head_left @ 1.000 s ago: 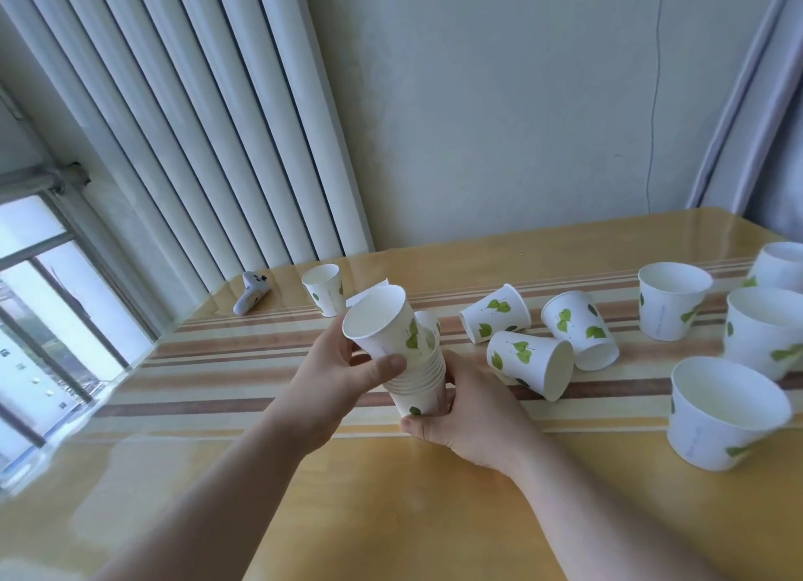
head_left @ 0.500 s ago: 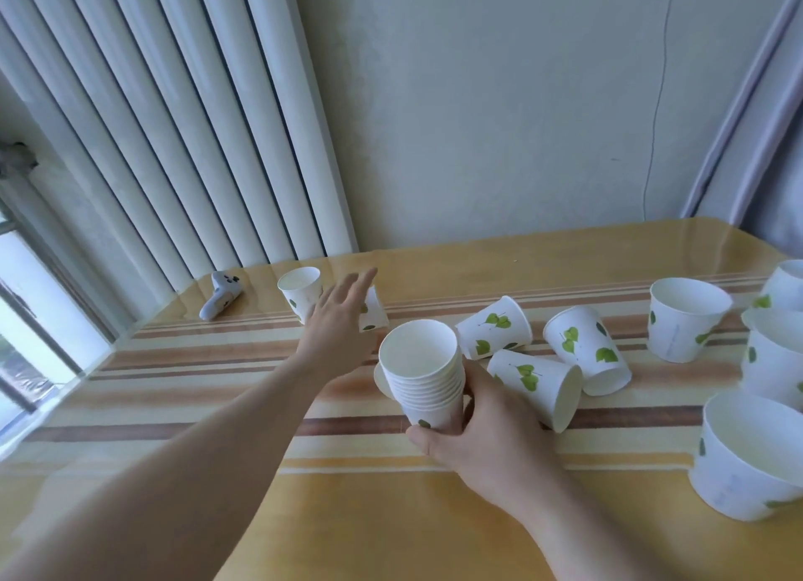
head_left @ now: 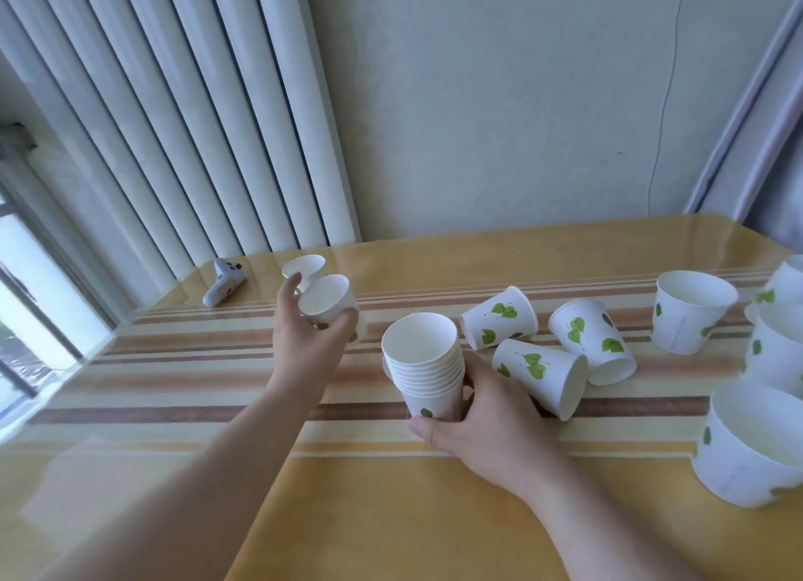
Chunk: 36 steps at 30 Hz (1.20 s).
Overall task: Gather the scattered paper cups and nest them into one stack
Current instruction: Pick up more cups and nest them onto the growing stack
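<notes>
Leftmost, white game controller (head_left: 223,281) lying on the striped table (head_left: 174,363) near the window corner. Just right of it, one upright paper cup (head_left: 304,268) standing at the far edge. Left hand (head_left: 304,341) raised in front of that cup, fingers curled round a single cup (head_left: 328,307) tipped with its mouth toward the camera; thumb and fingertips pinching the cup wall. Centre: nested stack (head_left: 428,365) of leaf-printed cups, base down on the table, leaning slightly left, gripped low by the right hand (head_left: 486,411), thumb across the front of the base, fingers wrapped behind. Immediately right of the stack, three cups on their sides (head_left: 539,372), clustered and touching or nearly so. Further right, one upright cup (head_left: 691,315) standing alone. At the right edge, a group of upright cups (head_left: 756,446), partly cut off by the frame; exact count not determinable.
</notes>
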Motion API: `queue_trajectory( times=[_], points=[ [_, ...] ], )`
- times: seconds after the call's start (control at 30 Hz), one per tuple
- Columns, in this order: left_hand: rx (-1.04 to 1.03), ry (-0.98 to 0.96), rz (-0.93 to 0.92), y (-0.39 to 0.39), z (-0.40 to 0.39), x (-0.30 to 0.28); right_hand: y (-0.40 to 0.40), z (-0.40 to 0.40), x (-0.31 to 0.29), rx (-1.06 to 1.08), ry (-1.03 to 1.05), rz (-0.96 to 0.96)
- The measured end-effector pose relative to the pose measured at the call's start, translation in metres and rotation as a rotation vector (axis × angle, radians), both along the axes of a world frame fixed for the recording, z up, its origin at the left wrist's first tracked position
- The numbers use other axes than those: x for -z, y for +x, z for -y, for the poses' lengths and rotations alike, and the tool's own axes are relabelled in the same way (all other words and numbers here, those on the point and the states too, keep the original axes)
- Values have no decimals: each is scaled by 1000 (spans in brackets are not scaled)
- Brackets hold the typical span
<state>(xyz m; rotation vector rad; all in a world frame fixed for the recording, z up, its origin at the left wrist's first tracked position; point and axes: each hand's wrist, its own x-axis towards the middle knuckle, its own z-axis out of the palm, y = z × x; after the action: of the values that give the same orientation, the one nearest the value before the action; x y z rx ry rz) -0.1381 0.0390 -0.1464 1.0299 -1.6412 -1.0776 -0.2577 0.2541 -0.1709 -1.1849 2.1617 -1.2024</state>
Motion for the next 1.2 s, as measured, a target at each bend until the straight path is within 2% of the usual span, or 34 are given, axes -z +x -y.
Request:
queue_trajectory(
  times=[0.07,0.13,0.2,0.27,0.37,0.5,0.67,0.73,0.83,0.9,0.97,1.03,1.1,1.2],
  points=[
    [77,117,-200,3,-19,-22,0,-1,1,-3,-12,3],
    [236,154,-400,5,-34,-46,1,-1,1,-6,-24,2],
    [436,135,-482,11,-46,-63,1,-1,1,-10,-38,8],
    [572,77,-401,15,-56,-68,0,-1,1,-16,-48,12],
    [638,1,-239,18,-71,-60,1,-1,0,-23,-51,22],
    [585,15,-182,20,-75,-48,1,-3,-1,-40,-59,28],
    [625,10,-68,25,-76,-43,0,-2,2,-28,-67,23],
    [608,38,-81,29,-77,-43,0,-2,2,-27,-65,21],
    [433,125,-141,25,-62,-32,0,-1,2,-18,-53,37],
    [388,56,26,20,-47,-15,0,-1,2,-10,-44,53],
    [436,-40,257,17,-42,2,0,-1,2,-4,-41,55],
    [515,-251,455,12,-38,16,0,-1,2,-2,-43,53],
    [558,-357,556,6,-40,19,0,0,1,-1,-45,60],
    [549,-409,589,-4,-39,22,-1,0,0,10,-48,78]
  ],
)
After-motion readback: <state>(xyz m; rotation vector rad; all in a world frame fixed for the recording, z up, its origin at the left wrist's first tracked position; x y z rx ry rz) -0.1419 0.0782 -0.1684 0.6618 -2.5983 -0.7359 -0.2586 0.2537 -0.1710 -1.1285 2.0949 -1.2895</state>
